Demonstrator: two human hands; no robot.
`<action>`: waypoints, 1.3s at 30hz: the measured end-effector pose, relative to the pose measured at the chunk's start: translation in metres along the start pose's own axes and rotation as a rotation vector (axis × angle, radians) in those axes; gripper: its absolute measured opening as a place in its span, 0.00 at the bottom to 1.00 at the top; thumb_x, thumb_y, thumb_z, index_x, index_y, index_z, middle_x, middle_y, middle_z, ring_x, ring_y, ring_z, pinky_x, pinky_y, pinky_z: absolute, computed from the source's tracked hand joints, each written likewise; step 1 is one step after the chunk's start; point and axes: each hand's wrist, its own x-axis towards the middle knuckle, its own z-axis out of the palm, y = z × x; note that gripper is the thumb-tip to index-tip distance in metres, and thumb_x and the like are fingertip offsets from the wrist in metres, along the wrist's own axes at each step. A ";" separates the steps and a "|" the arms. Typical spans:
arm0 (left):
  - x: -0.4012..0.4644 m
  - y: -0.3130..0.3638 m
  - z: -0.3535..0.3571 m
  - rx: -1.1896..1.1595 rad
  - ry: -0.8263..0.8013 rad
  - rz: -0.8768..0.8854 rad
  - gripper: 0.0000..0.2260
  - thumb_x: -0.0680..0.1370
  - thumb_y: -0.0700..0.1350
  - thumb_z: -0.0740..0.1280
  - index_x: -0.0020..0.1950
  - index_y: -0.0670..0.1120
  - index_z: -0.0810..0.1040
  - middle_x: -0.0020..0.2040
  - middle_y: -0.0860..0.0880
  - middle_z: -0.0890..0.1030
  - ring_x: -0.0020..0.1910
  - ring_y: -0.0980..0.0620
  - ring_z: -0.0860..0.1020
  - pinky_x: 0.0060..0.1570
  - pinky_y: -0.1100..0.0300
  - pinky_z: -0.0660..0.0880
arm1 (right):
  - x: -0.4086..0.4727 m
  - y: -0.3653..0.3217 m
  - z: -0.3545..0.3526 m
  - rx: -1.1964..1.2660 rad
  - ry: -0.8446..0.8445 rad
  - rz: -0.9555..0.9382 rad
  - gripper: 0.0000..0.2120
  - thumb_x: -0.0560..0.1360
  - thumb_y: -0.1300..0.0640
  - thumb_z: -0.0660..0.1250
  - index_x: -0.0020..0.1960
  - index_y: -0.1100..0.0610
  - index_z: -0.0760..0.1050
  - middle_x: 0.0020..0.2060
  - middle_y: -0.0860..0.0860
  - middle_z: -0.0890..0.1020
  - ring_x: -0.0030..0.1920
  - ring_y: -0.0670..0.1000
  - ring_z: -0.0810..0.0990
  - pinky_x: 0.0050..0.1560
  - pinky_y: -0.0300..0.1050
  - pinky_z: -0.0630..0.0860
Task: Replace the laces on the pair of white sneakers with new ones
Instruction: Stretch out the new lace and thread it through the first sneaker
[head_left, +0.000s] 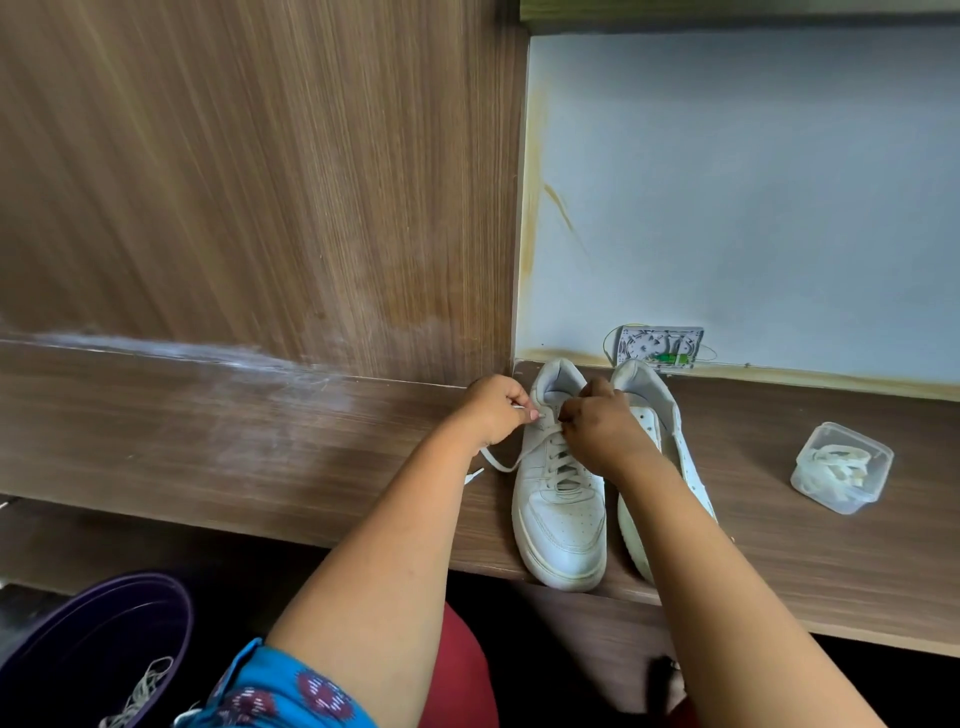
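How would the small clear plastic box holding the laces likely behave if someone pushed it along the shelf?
The clear plastic box looks thin-walled and holds only laces, so it is probably light. Its flat base on the smooth wooden shelf suggests sliding rather than tipping.

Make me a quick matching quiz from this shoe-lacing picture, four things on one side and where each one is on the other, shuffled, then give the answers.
Things:
1. laced sneaker
2. clear plastic box
3. purple tub
4. wall socket

Places:
A. low on the wall behind the shoes
B. under both hands on the shelf
C. on the shelf, right of the shoes
D. below the shelf, lower left

Pairs: 1-B, 2-C, 3-D, 4-A
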 end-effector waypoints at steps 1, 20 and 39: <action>-0.001 -0.001 0.000 -0.015 -0.021 -0.024 0.03 0.75 0.42 0.71 0.45 0.42 0.81 0.32 0.52 0.74 0.35 0.56 0.69 0.37 0.64 0.66 | 0.000 0.000 0.000 0.042 0.020 0.013 0.11 0.77 0.60 0.63 0.55 0.56 0.81 0.59 0.57 0.70 0.59 0.60 0.70 0.61 0.46 0.69; 0.003 -0.002 0.007 -0.214 -0.023 -0.116 0.09 0.71 0.39 0.75 0.47 0.36 0.82 0.37 0.48 0.80 0.40 0.55 0.76 0.47 0.61 0.74 | 0.009 0.000 0.016 0.211 0.074 0.202 0.12 0.77 0.54 0.62 0.57 0.47 0.79 0.63 0.50 0.70 0.65 0.59 0.62 0.64 0.53 0.66; -0.005 -0.009 -0.028 -0.179 -0.098 -0.212 0.05 0.76 0.43 0.70 0.41 0.45 0.79 0.40 0.48 0.78 0.45 0.53 0.72 0.43 0.61 0.66 | -0.001 0.010 0.011 0.439 0.090 0.060 0.06 0.77 0.58 0.63 0.50 0.52 0.79 0.52 0.48 0.72 0.59 0.51 0.71 0.64 0.47 0.65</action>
